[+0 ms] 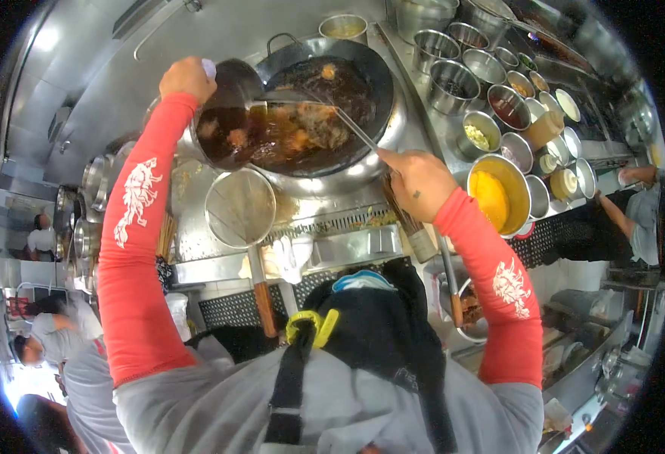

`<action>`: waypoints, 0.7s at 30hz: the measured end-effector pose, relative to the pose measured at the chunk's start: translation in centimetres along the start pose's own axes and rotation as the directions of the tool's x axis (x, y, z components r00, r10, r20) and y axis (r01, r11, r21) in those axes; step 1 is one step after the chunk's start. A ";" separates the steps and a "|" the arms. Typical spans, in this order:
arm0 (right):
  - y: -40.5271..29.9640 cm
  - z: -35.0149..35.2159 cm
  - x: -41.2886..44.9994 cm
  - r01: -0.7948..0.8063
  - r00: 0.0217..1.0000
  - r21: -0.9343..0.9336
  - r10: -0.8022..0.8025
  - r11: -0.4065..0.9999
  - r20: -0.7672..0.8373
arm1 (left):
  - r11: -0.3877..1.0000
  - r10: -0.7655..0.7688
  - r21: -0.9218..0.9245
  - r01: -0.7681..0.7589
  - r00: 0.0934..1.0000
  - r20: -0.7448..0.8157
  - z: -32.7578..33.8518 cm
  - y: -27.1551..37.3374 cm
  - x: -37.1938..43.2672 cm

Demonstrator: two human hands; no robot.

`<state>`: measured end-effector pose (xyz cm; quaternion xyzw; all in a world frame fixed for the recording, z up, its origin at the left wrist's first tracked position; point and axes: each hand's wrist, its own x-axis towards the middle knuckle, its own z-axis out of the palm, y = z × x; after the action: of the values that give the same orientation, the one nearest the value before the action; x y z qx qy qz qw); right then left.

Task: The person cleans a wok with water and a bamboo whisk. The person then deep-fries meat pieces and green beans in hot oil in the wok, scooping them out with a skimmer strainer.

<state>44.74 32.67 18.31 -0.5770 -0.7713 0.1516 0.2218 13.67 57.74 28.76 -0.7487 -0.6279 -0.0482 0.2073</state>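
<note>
My left hand [188,80] grips the near rim or handle of a small dark wok [231,74], with something pale lilac, perhaps a cloth, under the fingers. That wok leans towards a large black wok [379,85]; dark oil and a fried piece [237,138] lie in it. Brown liquid and browned food [304,133] fill the large wok, and one piece [328,71] floats near the far side. My right hand [422,184] holds the thin metal handle of a long utensil [358,130]. Its shaft reaches over the large wok; its head is blurred among the liquid.
A round mesh strainer [240,207] with a wooden handle rests before me. A bamboo brush [420,241] lies by the stove's front edge. On the right stand a yellow-filled pot [488,198], steel containers [454,85] and squeeze bottles [562,184]. Co-workers [622,221] stand at both sides.
</note>
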 end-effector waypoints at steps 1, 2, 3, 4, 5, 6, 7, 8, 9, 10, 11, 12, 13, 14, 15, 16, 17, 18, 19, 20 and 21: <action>0.2 0.4 0.0 0.018 0.999 0.005 -0.018 1.000 -0.034 | 1.000 0.008 0.013 -0.008 1.000 0.013 -0.2 0.3 -0.1; 0.4 0.7 -0.1 0.036 0.997 0.010 -0.035 0.999 -0.068 | 0.999 0.044 0.012 -0.043 0.998 -0.036 0.1 0.4 -0.2; 0.5 1.0 0.0 0.033 0.998 0.011 -0.033 0.999 -0.053 | 0.999 0.040 0.007 -0.040 0.999 -0.023 0.2 0.5 -0.1; 0.6 1.3 0.0 0.050 0.994 0.026 -0.047 0.998 -0.095 | 0.997 0.077 0.006 -0.076 0.996 -0.035 0.3 0.6 0.0; 0.7 1.6 0.0 0.067 0.988 0.041 -0.060 0.997 -0.139 | 0.994 0.113 0.005 -0.113 0.992 -0.048 0.5 0.7 0.0; 0.6 1.7 -0.1 0.064 0.990 0.041 -0.058 0.997 -0.127 | 0.994 0.110 -0.001 -0.110 0.993 -0.037 0.7 0.9 0.1; 0.6 1.7 -0.2 0.064 0.988 0.054 -0.056 0.997 -0.141 | 0.990 0.142 -0.004 -0.142 0.989 -0.051 0.9 1.1 0.1; 0.5 1.7 -0.2 0.065 0.986 0.066 -0.054 0.996 -0.156 | 0.985 0.173 -0.006 -0.174 0.983 -0.066 1.1 1.2 0.1; 0.5 1.8 -0.3 0.065 0.987 0.065 -0.055 0.996 -0.148 | 0.985 0.168 -0.010 -0.169 0.984 -0.060 1.0 1.5 -0.1; 0.4 1.9 -0.3 0.077 0.983 0.061 -0.066 0.995 -0.170 | 0.983 0.185 -0.006 -0.186 0.981 -0.056 0.9 1.8 -0.3; 0.4 2.0 -0.4 0.090 0.978 0.057 -0.077 0.994 -0.192 | 0.979 0.201 -0.003 -0.202 0.978 -0.053 0.9 2.0 -0.4; 0.2 2.0 -0.5 0.093 0.979 0.054 -0.082 0.994 -0.187 | 0.981 0.195 -0.006 -0.196 0.979 -0.052 1.0 2.0 -0.5; 0.1 2.1 -0.5 0.085 0.979 0.058 -0.073 0.995 -0.189 | 0.979 0.205 -0.007 -0.206 0.977 -0.056 1.1 2.1 -0.6; -0.1 2.1 -0.6 0.078 0.979 0.062 -0.065 0.995 -0.191 | 0.976 0.215 -0.007 -0.216 0.975 -0.059 1.2 2.1 -0.7; -0.2 2.1 -0.6 0.080 0.980 0.058 -0.068 0.995 -0.188 | 0.977 0.211 -0.012 -0.212 0.976 -0.060 1.2 2.3 -0.8; -0.3 2.0 -0.7 0.067 0.982 0.060 -0.055 0.996 -0.182 | 0.976 0.219 -0.006 -0.220 0.974 -0.058 1.1 2.6 -0.9; -0.4 2.0 -0.7 0.054 0.984 0.062 -0.042 0.997 -0.176 | 0.974 0.227 0.001 -0.227 0.972 -0.055 1.0 2.8 -1.0; -0.4 2.0 -0.7 0.061 0.984 0.059 -0.050 0.996 -0.173 | 0.976 0.218 0.000 -0.219 0.974 -0.057 1.1 2.7 -1.1; -0.5 2.0 -0.6 0.077 0.980 0.066 -0.064 0.995 -0.187 | 0.975 0.222 -0.013 -0.223 0.973 -0.068 1.2 2.5 -1.2; -0.6 2.0 -0.6 0.094 0.977 0.073 -0.078 0.993 -0.200 | 0.974 0.224 -0.026 -0.227 0.971 -0.080 1.3 2.4 -1.2; -0.7 2.0 -0.6 0.098 0.977 0.069 -0.083 0.993 -0.197 | 0.975 0.218 -0.028 -0.221 0.973 -0.081 1.0 2.7 -1.4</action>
<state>43.30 31.95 16.87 -0.5441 -0.7650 0.1148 0.3249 15.79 56.47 26.72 -0.8148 -0.5317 -0.0656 0.2216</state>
